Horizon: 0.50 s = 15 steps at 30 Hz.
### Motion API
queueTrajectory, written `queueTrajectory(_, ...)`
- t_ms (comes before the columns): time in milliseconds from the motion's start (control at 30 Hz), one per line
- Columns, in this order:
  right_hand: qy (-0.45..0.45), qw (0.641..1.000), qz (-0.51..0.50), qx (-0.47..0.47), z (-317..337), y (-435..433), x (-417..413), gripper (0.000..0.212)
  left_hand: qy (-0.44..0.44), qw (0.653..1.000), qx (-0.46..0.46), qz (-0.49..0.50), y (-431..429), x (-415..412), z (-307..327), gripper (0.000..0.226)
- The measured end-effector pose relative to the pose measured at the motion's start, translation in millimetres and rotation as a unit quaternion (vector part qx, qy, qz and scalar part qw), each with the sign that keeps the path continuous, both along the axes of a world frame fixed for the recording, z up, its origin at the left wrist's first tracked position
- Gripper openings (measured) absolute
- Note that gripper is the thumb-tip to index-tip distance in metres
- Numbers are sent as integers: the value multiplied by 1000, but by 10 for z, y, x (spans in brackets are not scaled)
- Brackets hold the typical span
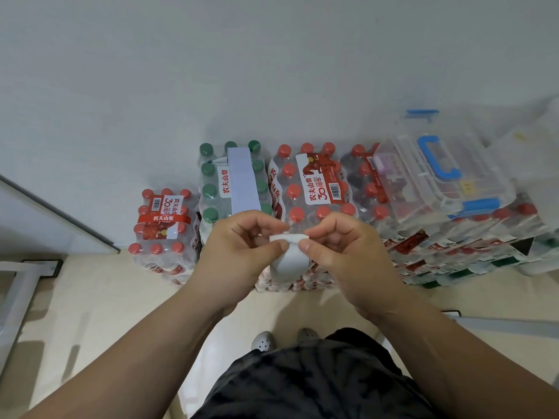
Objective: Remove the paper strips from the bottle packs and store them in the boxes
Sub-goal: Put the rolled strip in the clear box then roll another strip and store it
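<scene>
Fingers (282, 245) of the left hand (239, 249) and right hand (344, 249) pinch a small white paper strip (289, 263), not stored yet. Past the left fingers, a long pale paper strip (242, 179) lies on the green-capped bottle pack (208, 189). To the right of the fingers sits the clear plastic box with blue handle (438, 176).

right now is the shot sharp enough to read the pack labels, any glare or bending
Head view: label on the red-capped pack reads sharply; the clear box looks softer; wide-angle bending curves the frame edges; light is flat, no strong glare.

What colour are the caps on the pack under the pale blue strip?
Dark green caps, clearest in the head view.
</scene>
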State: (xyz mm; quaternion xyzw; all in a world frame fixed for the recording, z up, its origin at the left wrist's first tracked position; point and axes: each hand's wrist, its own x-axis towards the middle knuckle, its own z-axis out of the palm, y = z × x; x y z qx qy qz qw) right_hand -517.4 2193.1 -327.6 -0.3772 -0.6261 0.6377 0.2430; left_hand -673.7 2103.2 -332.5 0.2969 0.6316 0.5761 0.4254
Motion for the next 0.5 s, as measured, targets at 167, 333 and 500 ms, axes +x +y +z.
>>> queueTrajectory(167, 12, 1000, 5, 11, -13, 40, 5, 29, -30, 999, -19, -37, -19, 14, 26, 23)
queueTrajectory(333, 23, 999, 8, 33, 2, 72, 20, 26, -21, 1000, -10, -19, 23, 42, 35, 16)
queueTrajectory(500, 28, 998, 5, 51, 3, 49, 28, 19, -43, 999, 3, 6, 58, 70, 40, 15)
